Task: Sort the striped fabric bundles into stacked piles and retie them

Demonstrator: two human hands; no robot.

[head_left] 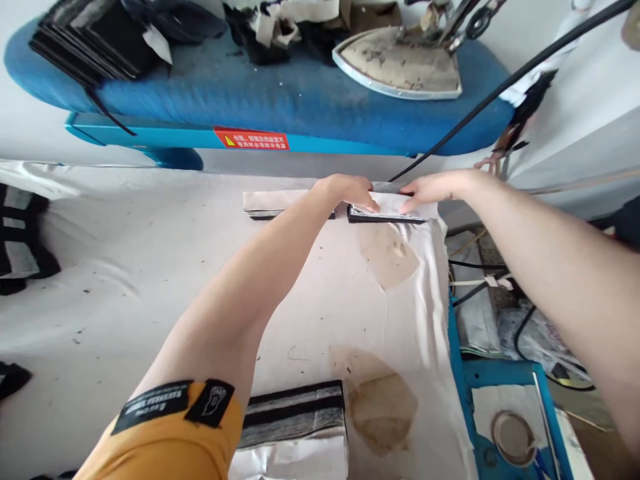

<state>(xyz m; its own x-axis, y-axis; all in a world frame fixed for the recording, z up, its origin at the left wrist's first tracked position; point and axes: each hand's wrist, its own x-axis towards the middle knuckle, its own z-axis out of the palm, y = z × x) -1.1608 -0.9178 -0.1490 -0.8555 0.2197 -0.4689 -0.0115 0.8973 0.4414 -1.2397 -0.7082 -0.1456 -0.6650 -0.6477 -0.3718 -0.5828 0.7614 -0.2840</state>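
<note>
White-and-black cloth stack (387, 202) sits upper ctr-right of frame; your L hand (351, 191) & R hand (430, 189) pinch it, thumbs near side, other fingers at far edge, tips partly hidden. Prob. best: even pressure both ends, layers flush.

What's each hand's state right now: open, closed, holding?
Left hand: thumb on the far-right stack; whether it's gripping can't be told.
Right hand: thumb on the same stack, farther right; grip can't be told either.
</note>
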